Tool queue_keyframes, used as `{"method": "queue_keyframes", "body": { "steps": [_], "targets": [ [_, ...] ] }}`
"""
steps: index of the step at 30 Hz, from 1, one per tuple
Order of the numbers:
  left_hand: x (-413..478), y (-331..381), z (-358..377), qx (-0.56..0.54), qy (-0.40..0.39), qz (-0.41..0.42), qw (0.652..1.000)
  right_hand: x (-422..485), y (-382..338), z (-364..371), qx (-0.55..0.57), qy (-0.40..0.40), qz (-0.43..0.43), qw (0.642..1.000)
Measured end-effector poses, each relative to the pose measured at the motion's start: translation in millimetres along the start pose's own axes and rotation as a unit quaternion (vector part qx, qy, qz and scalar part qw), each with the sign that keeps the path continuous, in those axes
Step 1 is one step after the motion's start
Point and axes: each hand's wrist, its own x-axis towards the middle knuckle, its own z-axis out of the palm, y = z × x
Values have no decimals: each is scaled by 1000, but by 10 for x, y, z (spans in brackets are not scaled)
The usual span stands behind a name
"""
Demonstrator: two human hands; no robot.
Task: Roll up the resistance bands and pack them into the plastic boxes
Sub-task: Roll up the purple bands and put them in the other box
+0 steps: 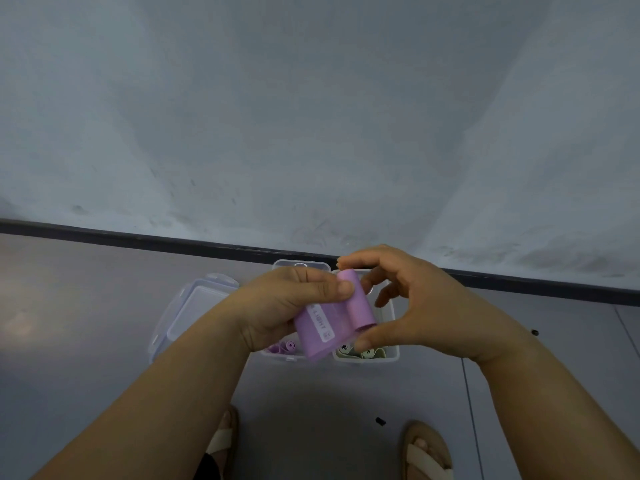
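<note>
Purple band — one — pinched by left fingers and right fingers above two boxes.

Purple band looking matt, smooth, rubbery. Boxes and lid showing clear glossy plastic. Floor giving soft sheen; wall looking matt, scuffed.

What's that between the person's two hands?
A purple resistance band, partly rolled: the left hand holds its flat end, the right hand pinches the roll. The head view shows it.
</note>
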Motion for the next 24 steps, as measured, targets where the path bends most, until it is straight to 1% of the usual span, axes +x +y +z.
{"method": "queue_keyframes", "body": {
  "steps": [4,8,10,13,19,24],
  "targets": [
    [7,1,-4,-25,-27,7,999,2,-16,15,36,0,-12,999],
    [20,-5,-34,-63,-86,-3,994,-13,5,-17,73,22,-14,997],
    [15,-6,-35,-58,-74,-9,996,-26,17,-47,70,37,-21,997],
    [-2,14,-3,-20,-32,-20,999,-34,16,-61,-10,33,-30,999],
    [40,-46,16,77,-13,-30,996,-26,76,11,-158,6,-36,987],
    [72,-75,51,129,24,-47,990,0,117,68,-213,-6,-42,976]
  ]
}}
